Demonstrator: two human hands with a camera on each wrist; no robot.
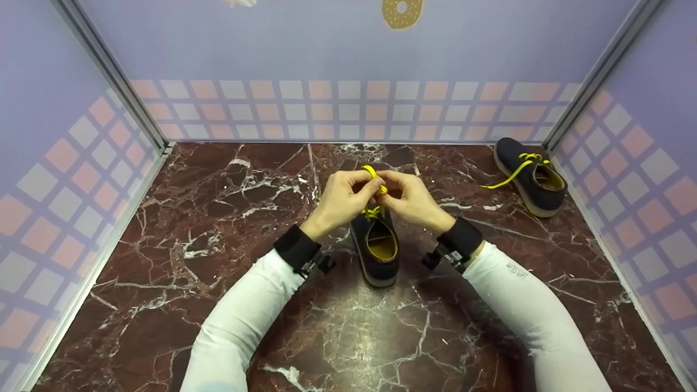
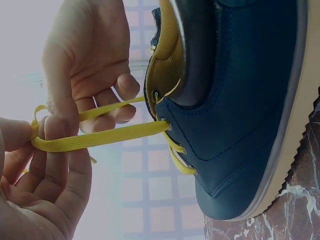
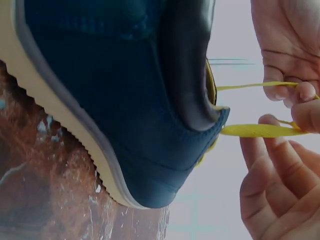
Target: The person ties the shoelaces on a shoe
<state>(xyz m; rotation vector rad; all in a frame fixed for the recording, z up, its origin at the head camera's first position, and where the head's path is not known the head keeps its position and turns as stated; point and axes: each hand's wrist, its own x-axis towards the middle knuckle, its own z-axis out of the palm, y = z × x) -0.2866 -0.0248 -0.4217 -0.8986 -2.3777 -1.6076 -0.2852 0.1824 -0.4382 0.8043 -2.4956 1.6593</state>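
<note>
A dark blue low shoe point(image 1: 381, 268) with yellow lining stands on the surface, its toe pointing away. Above its front my left hand point(image 1: 344, 197) pinches the yellow shoelace point(image 2: 102, 137) between thumb and fingers, and a small loop of it rises over the fingertips. From the other side my right hand point(image 1: 411, 198) pinches the lace too, its fingertips right against the left ones. Two strands run taut from the top eyelets up to the fingers, as the right wrist view shows with the lace point(image 3: 255, 130). The crossing at the fingertips is partly hidden.
A matching shoe point(image 1: 523, 179) stands at the back right, one end of its yellow lace trailing left over the marbled surface point(image 1: 218, 305). Lilac panels with a checked band point(image 1: 348, 111) enclose the back and both sides.
</note>
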